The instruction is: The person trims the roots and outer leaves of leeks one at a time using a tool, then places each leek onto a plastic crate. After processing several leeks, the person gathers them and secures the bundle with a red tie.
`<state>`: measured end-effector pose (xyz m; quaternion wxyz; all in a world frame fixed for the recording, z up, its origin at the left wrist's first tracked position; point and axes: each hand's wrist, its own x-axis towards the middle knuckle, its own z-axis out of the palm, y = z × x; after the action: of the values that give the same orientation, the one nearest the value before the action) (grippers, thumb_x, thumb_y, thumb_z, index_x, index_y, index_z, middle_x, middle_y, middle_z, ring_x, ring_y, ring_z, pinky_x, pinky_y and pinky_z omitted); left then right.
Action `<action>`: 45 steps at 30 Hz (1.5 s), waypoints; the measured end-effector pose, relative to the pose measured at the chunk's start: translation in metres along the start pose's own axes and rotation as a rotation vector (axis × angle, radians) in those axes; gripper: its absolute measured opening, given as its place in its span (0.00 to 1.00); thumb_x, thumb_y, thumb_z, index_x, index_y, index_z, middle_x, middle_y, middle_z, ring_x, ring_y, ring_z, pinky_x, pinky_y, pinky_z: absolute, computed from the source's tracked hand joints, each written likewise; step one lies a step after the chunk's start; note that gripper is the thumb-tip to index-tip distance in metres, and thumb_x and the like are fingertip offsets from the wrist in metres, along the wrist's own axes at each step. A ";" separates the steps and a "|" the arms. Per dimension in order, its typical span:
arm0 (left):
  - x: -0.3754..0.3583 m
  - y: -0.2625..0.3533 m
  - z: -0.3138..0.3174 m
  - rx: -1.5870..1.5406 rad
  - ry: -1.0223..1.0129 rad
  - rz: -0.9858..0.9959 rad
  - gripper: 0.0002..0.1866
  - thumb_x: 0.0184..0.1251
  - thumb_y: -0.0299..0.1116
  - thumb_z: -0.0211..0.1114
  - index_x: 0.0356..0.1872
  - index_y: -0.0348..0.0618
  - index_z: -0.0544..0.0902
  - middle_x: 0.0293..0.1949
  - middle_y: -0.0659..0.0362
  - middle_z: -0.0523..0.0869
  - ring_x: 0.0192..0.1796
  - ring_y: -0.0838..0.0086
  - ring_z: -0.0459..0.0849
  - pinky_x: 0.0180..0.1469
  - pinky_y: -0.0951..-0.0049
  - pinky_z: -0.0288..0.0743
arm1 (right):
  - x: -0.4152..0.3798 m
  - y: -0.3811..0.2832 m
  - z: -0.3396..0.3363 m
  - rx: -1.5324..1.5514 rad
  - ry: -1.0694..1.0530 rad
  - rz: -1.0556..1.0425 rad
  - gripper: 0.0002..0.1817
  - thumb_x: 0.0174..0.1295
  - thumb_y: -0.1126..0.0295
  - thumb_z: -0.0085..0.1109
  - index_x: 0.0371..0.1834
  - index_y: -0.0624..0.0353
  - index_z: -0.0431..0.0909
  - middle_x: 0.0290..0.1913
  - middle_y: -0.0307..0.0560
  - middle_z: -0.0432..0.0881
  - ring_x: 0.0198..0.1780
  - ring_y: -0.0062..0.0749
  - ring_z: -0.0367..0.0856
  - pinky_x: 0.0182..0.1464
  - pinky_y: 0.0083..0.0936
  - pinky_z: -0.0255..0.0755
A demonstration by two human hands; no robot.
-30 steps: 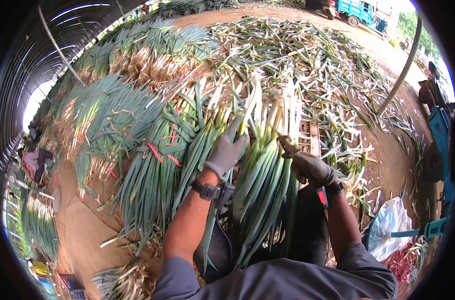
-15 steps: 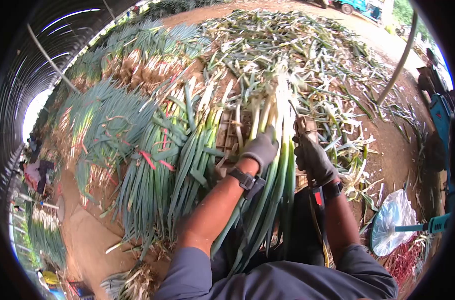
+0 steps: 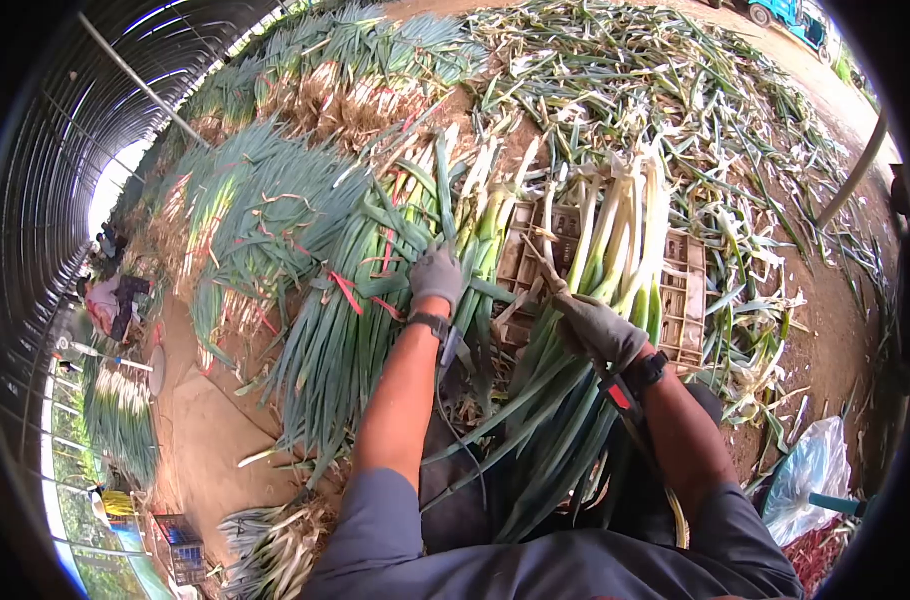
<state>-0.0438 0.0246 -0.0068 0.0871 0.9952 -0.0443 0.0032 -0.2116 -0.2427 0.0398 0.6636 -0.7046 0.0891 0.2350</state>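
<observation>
A bunch of long green onions (image 3: 605, 225) lies over a slatted plastic crate (image 3: 683, 300), white ends pointing away and green leaves towards my lap. My gloved left hand (image 3: 437, 275) is left of it, its fingers spread on the leaves of another onion pile (image 3: 320, 330) with red ties. My gloved right hand (image 3: 600, 328) is closed round a slim nozzle-like tool (image 3: 545, 265) with a hose, over the bunch's leaves. The tool's tip points up and left, beside the white stalks.
More onion bundles (image 3: 275, 200) lie at the left and back. Loose leaves and peelings (image 3: 615, 90) cover the ground ahead and right. A metal pole (image 3: 853, 175) and a clear plastic bag (image 3: 807, 480) are at the right. A black crate (image 3: 182, 548) is at lower left.
My left hand has let go of the bunch and moved left to the other pile. My right hand has moved left over the bunch with the tool. The view has shifted.
</observation>
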 end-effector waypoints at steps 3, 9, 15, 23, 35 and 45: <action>0.029 -0.013 0.020 -0.023 -0.103 -0.040 0.32 0.67 0.51 0.66 0.68 0.48 0.78 0.68 0.47 0.78 0.67 0.53 0.80 0.68 0.52 0.75 | 0.011 0.010 -0.003 0.030 -0.001 0.000 0.30 0.76 0.40 0.49 0.34 0.58 0.77 0.20 0.37 0.76 0.16 0.22 0.72 0.18 0.22 0.66; 0.053 -0.001 0.025 0.162 -0.141 -0.020 0.36 0.63 0.54 0.70 0.70 0.50 0.76 0.67 0.46 0.79 0.68 0.51 0.80 0.68 0.56 0.76 | 0.004 0.002 0.002 0.020 0.000 0.012 0.31 0.77 0.39 0.48 0.32 0.58 0.77 0.18 0.37 0.75 0.14 0.21 0.70 0.16 0.22 0.64; 0.067 -0.007 0.017 -0.114 -0.145 -0.098 0.37 0.59 0.51 0.73 0.70 0.50 0.77 0.62 0.45 0.85 0.64 0.50 0.83 0.65 0.54 0.78 | 0.000 -0.004 0.000 0.028 -0.016 0.016 0.31 0.77 0.40 0.47 0.31 0.59 0.78 0.16 0.38 0.74 0.14 0.21 0.71 0.16 0.21 0.65; -0.046 0.028 -0.092 -0.149 0.064 0.064 0.39 0.60 0.48 0.72 0.74 0.53 0.72 0.61 0.43 0.83 0.58 0.48 0.86 0.59 0.54 0.81 | -0.006 0.001 0.004 0.284 0.111 -0.062 0.21 0.77 0.47 0.54 0.43 0.57 0.78 0.25 0.36 0.75 0.21 0.22 0.72 0.22 0.22 0.64; -0.054 0.054 0.027 -0.005 -0.004 0.095 0.38 0.62 0.44 0.74 0.71 0.45 0.69 0.59 0.43 0.79 0.52 0.51 0.88 0.51 0.54 0.84 | -0.065 -0.008 0.043 -0.534 0.000 -0.007 0.31 0.75 0.46 0.47 0.39 0.70 0.81 0.25 0.49 0.80 0.28 0.34 0.83 0.33 0.37 0.75; -0.052 0.037 0.046 0.368 0.228 0.270 0.16 0.65 0.45 0.69 0.49 0.51 0.83 0.49 0.53 0.83 0.46 0.60 0.88 0.47 0.61 0.81 | 0.032 -0.014 0.044 -0.750 0.111 0.047 0.39 0.71 0.37 0.43 0.40 0.69 0.85 0.30 0.61 0.86 0.40 0.53 0.89 0.47 0.42 0.78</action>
<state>-0.0985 -0.0148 -0.0463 -0.0926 0.9726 -0.1652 0.1349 -0.1873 -0.1921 0.0377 0.3481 -0.9080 0.0491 0.2279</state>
